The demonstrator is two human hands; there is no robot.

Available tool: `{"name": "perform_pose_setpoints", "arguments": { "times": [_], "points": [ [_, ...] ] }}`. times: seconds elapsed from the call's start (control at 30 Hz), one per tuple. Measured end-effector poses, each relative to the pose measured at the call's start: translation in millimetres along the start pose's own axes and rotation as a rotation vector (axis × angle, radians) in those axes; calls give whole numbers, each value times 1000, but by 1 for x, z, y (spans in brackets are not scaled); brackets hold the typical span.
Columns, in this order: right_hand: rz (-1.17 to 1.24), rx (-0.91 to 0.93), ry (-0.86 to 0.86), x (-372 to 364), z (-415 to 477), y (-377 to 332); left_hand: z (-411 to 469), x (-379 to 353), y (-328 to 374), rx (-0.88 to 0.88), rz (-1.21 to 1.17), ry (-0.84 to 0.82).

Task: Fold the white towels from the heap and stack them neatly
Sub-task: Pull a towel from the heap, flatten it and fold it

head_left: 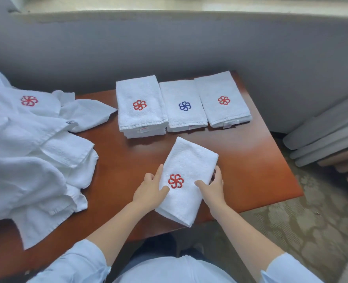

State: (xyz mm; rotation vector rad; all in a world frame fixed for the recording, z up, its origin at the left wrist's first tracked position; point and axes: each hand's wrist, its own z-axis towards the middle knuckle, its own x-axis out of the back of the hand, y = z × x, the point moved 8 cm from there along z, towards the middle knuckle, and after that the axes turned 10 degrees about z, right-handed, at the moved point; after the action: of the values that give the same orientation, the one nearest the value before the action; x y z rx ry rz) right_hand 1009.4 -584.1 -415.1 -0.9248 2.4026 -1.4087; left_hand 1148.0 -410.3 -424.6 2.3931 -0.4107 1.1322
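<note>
Towel (189, 158), folded to a narrow rectangle, lay at the near edge of the table (250, 160), its long axis pointing away and slightly right toward the row beyond. The left hand (150, 190) and right hand (212, 186) clamped its long sides, thumbs on top, equally near. Counted: one towel in hand, three folded piles (184, 105), one loose heap (32, 152) on the left.

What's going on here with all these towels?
A person is folding white towels at a wooden table. The left hand and right hand hold a folded towel with a red logo by its sides. Three folded piles sit in a row beyond it; the unfolded heap lies to the left.
</note>
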Motion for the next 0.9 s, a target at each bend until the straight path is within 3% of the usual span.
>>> {"name": "perform_pose_setpoints", "arguments": {
  "times": [0.1, 0.27, 0.4, 0.7, 0.9],
  "points": [
    [30, -85, -104, 5, -8, 10, -14, -16, 9, 50, -138, -73],
    [40, -45, -366, 12, -23, 5, -31, -25, 22, 150, -523, -120],
    [-58, -13, -545, 28, -29, -3, -55, -29, 35, 101, -747, -210],
    [-255, -89, -618, 74, -27, 6, -75, -49, 65, 49, -791, -258],
    [-249, -1, -691, 84, -24, -36, -74, -11, 94, -86, -684, -140]
  ]
}}
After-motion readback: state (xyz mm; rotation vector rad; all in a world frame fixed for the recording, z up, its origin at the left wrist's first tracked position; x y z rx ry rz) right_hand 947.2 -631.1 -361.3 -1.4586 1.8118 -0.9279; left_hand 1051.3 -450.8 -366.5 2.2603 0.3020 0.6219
